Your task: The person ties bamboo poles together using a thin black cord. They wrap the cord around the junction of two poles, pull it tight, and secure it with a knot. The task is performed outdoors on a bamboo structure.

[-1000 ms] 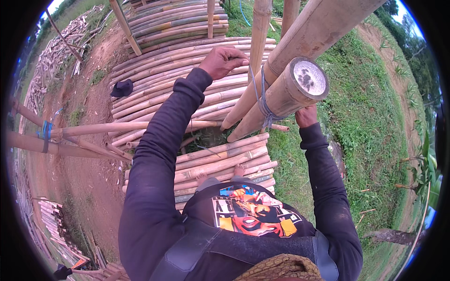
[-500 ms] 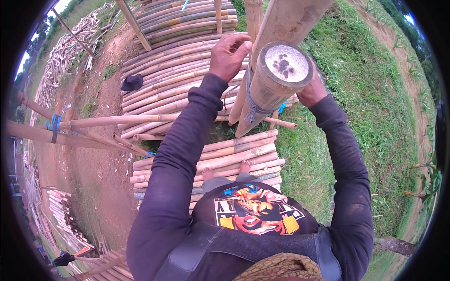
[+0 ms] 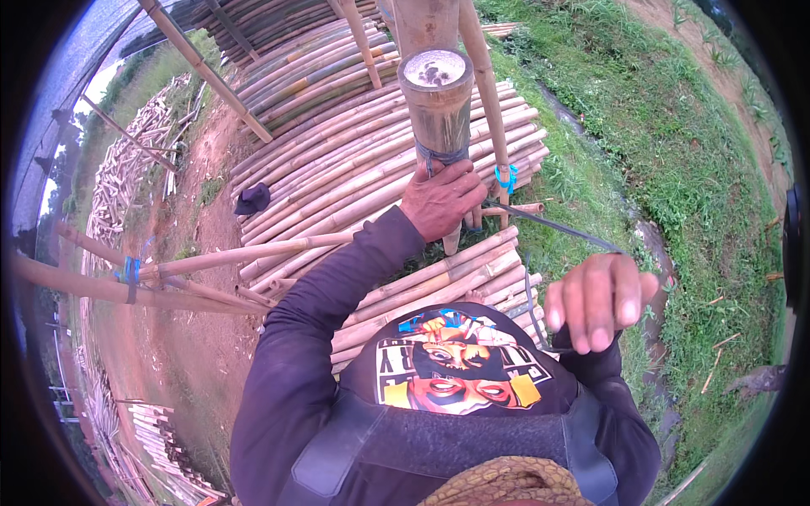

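High above the stacked bamboo poles (image 3: pixel 354 160), I look down past my chest. Left hand (image 3: pixel 440 200) closed around the thick bamboo pole (image 3: pixel 436 101), just under a dark binding strap wrapped on it; cut end of that pole faces up at me, hollow showing. Right hand (image 3: pixel 596 301) raised nearer the camera, well apart from the left, fingers curled and pinching a thin dark strap (image 3: pixel 553 226) that runs taut from the pole area to my fingers. Thinner upright pole (image 3: pixel 488 93) stands just beside the thick one, with a blue tie (image 3: pixel 506 178) on it. Below left, crossed slanting poles joined by another blue lashing (image 3: pixel 129 271). Grass (image 3: pixel 675 143) to the right, bare earth (image 3: pixel 169 337) to the left.
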`<move>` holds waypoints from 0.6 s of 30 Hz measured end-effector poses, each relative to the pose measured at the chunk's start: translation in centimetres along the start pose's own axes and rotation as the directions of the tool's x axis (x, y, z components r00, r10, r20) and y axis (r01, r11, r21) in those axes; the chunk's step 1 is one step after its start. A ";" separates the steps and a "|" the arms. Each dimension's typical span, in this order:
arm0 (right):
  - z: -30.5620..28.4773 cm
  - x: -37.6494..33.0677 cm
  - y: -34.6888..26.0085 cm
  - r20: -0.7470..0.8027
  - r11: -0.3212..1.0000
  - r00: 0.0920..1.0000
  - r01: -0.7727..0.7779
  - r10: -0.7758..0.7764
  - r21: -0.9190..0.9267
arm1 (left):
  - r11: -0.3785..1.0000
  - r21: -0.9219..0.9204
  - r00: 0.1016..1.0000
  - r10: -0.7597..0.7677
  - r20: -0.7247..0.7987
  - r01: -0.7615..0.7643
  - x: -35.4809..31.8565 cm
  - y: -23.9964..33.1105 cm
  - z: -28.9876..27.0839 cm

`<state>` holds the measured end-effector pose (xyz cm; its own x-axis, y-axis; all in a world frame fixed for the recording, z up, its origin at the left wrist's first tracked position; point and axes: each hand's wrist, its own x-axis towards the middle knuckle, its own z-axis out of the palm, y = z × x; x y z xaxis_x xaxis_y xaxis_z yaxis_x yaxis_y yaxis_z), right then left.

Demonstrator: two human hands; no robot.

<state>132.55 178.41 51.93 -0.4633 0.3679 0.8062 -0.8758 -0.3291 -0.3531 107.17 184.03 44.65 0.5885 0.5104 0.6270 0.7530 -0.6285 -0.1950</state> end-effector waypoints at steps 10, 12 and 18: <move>0.5 -6.3 7.9 -0.763 -0.351 0.630 -0.753 -0.142 -0.557 | 0.978 0.081 0.978 0.186 0.094 -0.194 0.3 -1.0 -2.1; 0.4 -6.7 9.7 -0.765 0.002 0.608 -0.783 -0.211 -0.623 | 0.908 0.297 0.954 0.298 0.035 -0.294 0.9 -1.3 -3.8; 1.1 -4.8 13.8 -0.799 0.360 0.552 -0.714 -0.238 -0.600 | 0.711 0.601 0.931 0.265 0.250 -0.364 2.9 -5.3 -8.1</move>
<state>122.87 171.19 43.70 -0.1555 0.9765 0.1492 -0.0658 0.1404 -0.9879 102.54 184.05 53.64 0.8214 0.4553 0.3436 0.4984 -0.2799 -0.8205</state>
